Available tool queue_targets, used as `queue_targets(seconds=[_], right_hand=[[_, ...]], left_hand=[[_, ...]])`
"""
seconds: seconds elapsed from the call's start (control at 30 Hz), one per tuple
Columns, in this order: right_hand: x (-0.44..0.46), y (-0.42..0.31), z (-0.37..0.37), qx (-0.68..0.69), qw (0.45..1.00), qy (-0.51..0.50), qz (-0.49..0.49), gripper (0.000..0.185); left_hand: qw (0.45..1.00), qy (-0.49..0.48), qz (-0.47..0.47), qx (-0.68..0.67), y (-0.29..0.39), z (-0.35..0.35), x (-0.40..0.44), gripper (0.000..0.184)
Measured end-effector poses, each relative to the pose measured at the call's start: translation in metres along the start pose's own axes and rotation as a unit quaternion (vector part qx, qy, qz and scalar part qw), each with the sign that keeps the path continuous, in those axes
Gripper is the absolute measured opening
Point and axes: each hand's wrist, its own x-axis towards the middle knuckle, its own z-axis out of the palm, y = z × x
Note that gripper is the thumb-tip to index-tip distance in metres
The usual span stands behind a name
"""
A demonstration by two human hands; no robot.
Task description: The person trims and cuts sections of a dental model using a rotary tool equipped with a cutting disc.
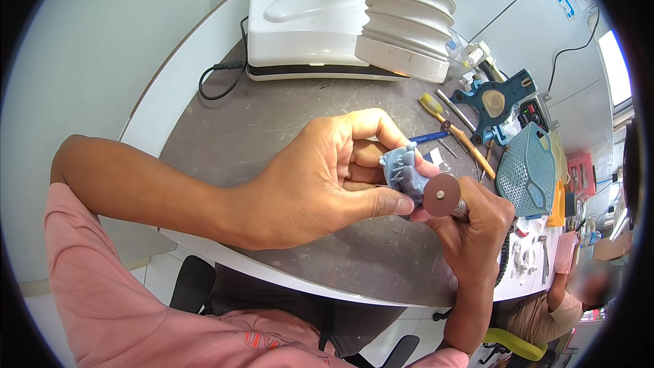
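Head view: left hand (317,180) pinching jagged blue piece (402,177), toward 3 o'clock from frame centre. Right hand (478,223) closed around rotary tool (461,210); brown disc (439,195) at piece's 4 o'clock, contact unclear. Beyond: wood-handled brush (463,140), 2 o'clock; blue basket (521,176), 3; ribbed hose (409,13), 12.

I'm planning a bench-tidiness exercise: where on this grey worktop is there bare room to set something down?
Bare worktop shows between the white machine and the left hand, and between the hands and the white front edge. Crowded beyond the right hand: brush, blue tool, teal basket.
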Motion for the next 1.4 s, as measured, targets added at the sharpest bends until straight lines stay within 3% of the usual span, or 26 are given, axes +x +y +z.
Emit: queue_targets(seconds=[0.5, 0.77, 1.4], right_hand=[[0.0, 0.0, 0.0, 0.039, 0.999, 0.018, 0.016, 0.044], [0.007, -0.014, -0.011, 0.082, 0.982, -0.062, 0.155, 0.057], [0.005, -0.008, -0.008, 0.098, 0.98, -0.076, 0.154, 0.061]], left_hand=[[1.0, 0.017, 0.001, 0.008, -0.001, 0.001, 0.001, 0.036], [0.999, 0.042, -0.019, 0.02, 0.002, 0.001, -0.001, 0.038], [0.999, 0.04, -0.012, 0.025, -0.001, 0.001, 0.0, 0.036]])
